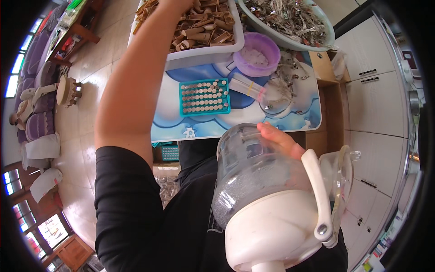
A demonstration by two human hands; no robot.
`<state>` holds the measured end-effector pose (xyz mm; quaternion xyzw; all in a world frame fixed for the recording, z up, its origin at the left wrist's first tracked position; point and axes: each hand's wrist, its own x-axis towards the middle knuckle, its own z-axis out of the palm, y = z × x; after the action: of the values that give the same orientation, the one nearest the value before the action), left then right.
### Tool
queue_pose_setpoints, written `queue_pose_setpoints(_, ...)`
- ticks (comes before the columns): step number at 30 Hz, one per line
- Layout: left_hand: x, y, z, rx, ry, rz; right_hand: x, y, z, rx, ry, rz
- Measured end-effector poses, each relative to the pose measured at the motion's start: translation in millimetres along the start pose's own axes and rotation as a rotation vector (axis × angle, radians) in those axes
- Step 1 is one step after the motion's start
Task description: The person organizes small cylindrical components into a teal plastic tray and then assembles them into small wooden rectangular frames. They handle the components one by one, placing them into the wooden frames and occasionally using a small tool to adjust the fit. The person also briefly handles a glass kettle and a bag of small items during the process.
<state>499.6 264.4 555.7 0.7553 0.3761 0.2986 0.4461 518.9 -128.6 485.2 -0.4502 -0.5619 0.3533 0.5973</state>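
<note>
My right hand (284,144) is wrapped round a large clear drinking bottle (258,163) with a white top and a white carry handle. The bottle is tilted up close to the camera, its white end toward me and its base toward the table. My left arm stretches far forward, and my left hand (179,4) is over a white tub (206,50) full of brown shell-like pieces (199,31). The top edge of the picture cuts that hand off, so its fingers hardly show. A teal tray (205,113) with rows of small round silvery pieces lies on the table between my arms.
On the blue-and-white patterned table (172,122) are a purple bowl (248,68) with whitish contents, a banded bundle of thin strips (244,85) and a clear round dish (276,113). A pale basin (328,38) of tangled strands stands far right. Cardboard (322,68) and white cabinets are on the right.
</note>
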Motion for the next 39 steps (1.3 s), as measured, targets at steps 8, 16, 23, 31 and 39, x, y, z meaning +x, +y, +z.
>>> queue_pose_setpoints(8,-26,14,-66,-0.63,-0.025,-0.353,10,-23,0,0.223,0.027,0.233)
queue_pose_setpoints(16,-33,-2,-35,1.083,0.006,0.474,13,-40,1,0.24,0.036,0.2)
queue_pose_setpoints(23,-48,43,15,0.801,-0.157,0.384,8,-43,-1,0.227,0.064,0.191)
queue_pose_setpoints(31,-53,42,55,1.161,-0.408,0.507,7,-51,-3,0.237,0.081,0.184)
queue_pose_setpoints(39,-46,28,39,0.793,-0.036,0.604,3,-48,-1,0.236,0.087,0.187)
